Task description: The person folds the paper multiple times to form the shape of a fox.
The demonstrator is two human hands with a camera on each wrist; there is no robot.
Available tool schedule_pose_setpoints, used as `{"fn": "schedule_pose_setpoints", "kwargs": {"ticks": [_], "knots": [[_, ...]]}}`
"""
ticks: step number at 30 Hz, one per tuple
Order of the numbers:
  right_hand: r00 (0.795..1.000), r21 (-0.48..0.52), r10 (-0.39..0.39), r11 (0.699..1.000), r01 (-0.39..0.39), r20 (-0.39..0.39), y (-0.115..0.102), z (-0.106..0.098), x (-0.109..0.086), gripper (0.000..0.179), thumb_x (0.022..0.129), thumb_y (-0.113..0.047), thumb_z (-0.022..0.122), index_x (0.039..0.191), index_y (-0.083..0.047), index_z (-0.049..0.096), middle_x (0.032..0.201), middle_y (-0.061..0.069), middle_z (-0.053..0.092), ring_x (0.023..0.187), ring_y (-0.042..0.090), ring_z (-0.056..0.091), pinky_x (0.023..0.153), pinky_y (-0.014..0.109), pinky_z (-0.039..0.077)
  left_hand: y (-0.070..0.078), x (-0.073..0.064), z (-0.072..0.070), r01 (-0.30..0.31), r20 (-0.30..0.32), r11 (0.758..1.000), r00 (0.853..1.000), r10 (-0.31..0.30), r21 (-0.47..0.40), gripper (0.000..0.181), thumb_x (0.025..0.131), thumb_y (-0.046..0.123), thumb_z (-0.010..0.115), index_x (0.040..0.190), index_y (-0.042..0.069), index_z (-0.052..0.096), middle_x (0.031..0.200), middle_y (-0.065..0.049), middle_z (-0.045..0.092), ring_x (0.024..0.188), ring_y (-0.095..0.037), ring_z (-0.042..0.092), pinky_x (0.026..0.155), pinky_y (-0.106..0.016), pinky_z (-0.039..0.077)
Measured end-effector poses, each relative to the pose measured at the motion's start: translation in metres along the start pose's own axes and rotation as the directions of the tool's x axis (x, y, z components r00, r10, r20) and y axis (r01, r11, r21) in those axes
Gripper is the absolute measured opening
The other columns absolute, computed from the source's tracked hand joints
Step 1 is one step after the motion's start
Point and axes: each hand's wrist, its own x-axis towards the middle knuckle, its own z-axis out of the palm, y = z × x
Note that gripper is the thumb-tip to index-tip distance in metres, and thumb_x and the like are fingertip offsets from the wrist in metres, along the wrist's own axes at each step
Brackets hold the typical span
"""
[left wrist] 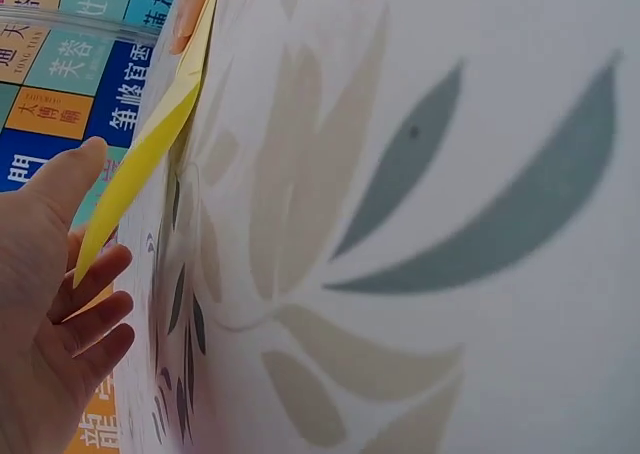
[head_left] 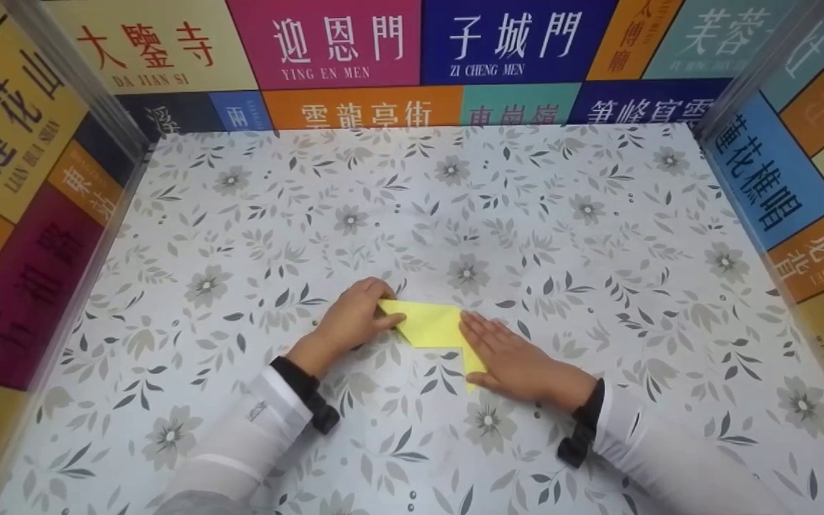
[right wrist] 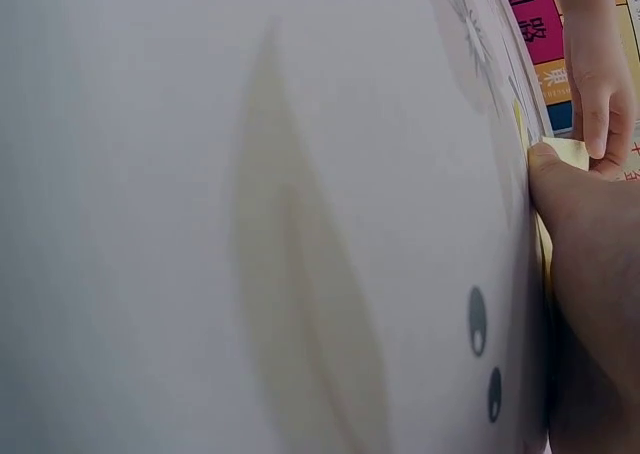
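A folded sheet of yellow paper (head_left: 430, 325) lies on the patterned tabletop, with one part pointing left and a narrower part running down on the right. At its left end, my left hand (head_left: 358, 311) holds the paper between thumb and fingers. The left wrist view shows that yellow end (left wrist: 150, 164) raised off the table. My right hand (head_left: 519, 361) presses on the right part with its fingers straight and side by side. Its thumb (right wrist: 545, 164) lies near the paper's lower tip, and the palm hides some of the paper.
Gray flowers and leaves cover the white tabletop (head_left: 312, 214). Around it stand colorful panels with Chinese lettering, at the back (head_left: 326, 43), left (head_left: 11, 129) and right (head_left: 777, 172). Both wrists wear dark bands (head_left: 297, 379) under white sleeves.
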Motion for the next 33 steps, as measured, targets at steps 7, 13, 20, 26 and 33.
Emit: {"fn": "schedule_pose_setpoints", "kwargs": {"ticks": [7, 13, 20, 26, 33], "knots": [[1.000, 0.002, 0.004, 1.000, -0.004, 0.001, -0.001, 0.000, 0.000, 0.083, 0.100, -0.056, 0.033, 0.154, -0.003, -0.001, 0.162, 0.012, -0.009, 0.151, 0.028, -0.004, 0.122, 0.044, 0.006, 0.015, 0.005, 0.000, 0.147, 0.023, 0.966, 0.989, -0.145, -0.215, 0.027, 0.087, 0.032, 0.072, 0.102, 0.012, 0.063, 0.100, -0.004, 0.063, 0.091, -0.019, 0.058, 0.083, -0.034, 0.049], [1.000, -0.002, -0.003, 1.000, 0.003, -0.015, -0.001, 0.000, -0.001, 0.083, 0.100, -0.055, 0.034, 0.154, -0.002, 0.002, 0.163, 0.014, -0.006, 0.151, 0.029, -0.001, 0.122, 0.046, 0.008, 0.029, 0.001, 0.004, 0.126, 0.048, 0.925, 0.992, -0.116, -0.358, 0.022, 0.088, 0.024, 0.071, 0.105, 0.010, 0.066, 0.104, -0.006, 0.069, 0.094, -0.020, 0.064, 0.084, -0.032, 0.055], [1.000, 0.015, -0.006, 1.000, 0.006, -0.026, -0.001, -0.001, -0.001, 0.082, 0.100, -0.053, 0.037, 0.155, -0.001, 0.004, 0.163, 0.014, -0.003, 0.151, 0.030, 0.001, 0.122, 0.047, 0.009, 0.042, -0.006, 0.009, -0.016, 0.126, 0.952, 0.990, 0.057, -0.307, 0.043, 0.095, 0.025, 0.060, 0.135, 0.008, 0.057, 0.134, -0.011, 0.060, 0.119, -0.026, 0.059, 0.105, -0.040, 0.045], [1.000, 0.006, 0.008, 1.000, -0.008, 0.004, -0.001, -0.001, 0.000, 0.083, 0.100, -0.056, 0.033, 0.155, -0.004, -0.001, 0.163, 0.011, -0.008, 0.151, 0.027, -0.004, 0.122, 0.045, 0.006, 0.048, -0.010, 0.015, -0.044, 0.154, 0.956, 0.984, 0.092, -0.291, 0.049, 0.099, 0.027, 0.054, 0.143, 0.007, 0.047, 0.144, -0.013, 0.051, 0.135, -0.028, 0.047, 0.115, -0.041, 0.033], [1.000, 0.015, 0.012, 1.000, -0.012, 0.005, -0.002, -0.002, -0.001, 0.083, 0.099, -0.056, 0.034, 0.155, -0.004, 0.000, 0.163, 0.012, -0.008, 0.151, 0.028, -0.003, 0.122, 0.046, 0.007, 0.053, -0.017, 0.026, -0.049, 0.239, 0.974, 0.966, 0.103, -0.220, 0.069, 0.099, 0.037, 0.052, 0.153, 0.007, 0.024, 0.157, -0.013, 0.028, 0.144, -0.027, 0.031, 0.120, -0.038, 0.023]]}}
